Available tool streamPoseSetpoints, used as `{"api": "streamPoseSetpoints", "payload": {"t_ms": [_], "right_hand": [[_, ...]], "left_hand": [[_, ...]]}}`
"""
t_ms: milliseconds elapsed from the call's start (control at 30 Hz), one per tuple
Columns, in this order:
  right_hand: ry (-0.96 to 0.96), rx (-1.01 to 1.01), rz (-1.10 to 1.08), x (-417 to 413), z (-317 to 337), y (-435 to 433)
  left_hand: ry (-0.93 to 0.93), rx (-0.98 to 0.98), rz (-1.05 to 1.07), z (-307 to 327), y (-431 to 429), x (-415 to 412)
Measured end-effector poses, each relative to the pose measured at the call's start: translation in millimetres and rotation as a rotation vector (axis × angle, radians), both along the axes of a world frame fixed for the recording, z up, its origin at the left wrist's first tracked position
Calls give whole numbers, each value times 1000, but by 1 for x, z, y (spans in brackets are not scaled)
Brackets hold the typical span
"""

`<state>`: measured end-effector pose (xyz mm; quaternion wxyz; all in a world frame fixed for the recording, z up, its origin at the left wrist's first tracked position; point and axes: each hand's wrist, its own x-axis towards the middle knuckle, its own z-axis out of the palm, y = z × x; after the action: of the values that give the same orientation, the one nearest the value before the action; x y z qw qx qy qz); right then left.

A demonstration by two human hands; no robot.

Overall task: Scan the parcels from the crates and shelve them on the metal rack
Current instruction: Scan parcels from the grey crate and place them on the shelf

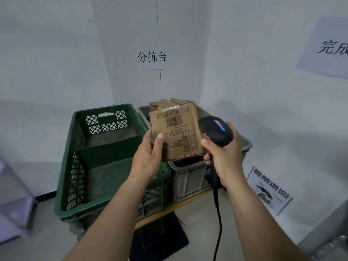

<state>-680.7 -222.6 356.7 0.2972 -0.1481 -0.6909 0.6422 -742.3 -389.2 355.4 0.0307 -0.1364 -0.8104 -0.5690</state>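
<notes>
A cardboard parcel (176, 130) is pinched at its near-left corner by the left hand (148, 151) above the grey crate (188, 178), barcode face turned nearward, just left of the scanner (215, 129) gripped by the right hand (224, 149).

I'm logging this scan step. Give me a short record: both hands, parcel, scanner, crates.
left hand: holds parcel by its lower left corner
right hand: grips scanner
parcel: cardboard, barcode facing camera, held up
scanner: black, corded, beside parcel's right edge
green crate: left, no parcels visible inside
grey crate: right, behind parcel
</notes>
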Motion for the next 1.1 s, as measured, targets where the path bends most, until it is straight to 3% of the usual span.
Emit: {"api": "streamPoseSetpoints", "payload": {"t_ms": [233, 533, 733, 1100], "right_hand": [[-61, -16, 54, 30, -27, 21], [-100, -41, 96, 44, -52, 43], [-69, -53, 131, 40, -39, 54], [-44, -115, 154, 44, -51, 66]], "left_hand": [[-101, -90, -26, -22, 19, 26], [-255, -39, 119, -8, 38, 33], [-304, -205, 55, -8, 53, 17], [-145, -87, 104, -5, 60, 37]]}}
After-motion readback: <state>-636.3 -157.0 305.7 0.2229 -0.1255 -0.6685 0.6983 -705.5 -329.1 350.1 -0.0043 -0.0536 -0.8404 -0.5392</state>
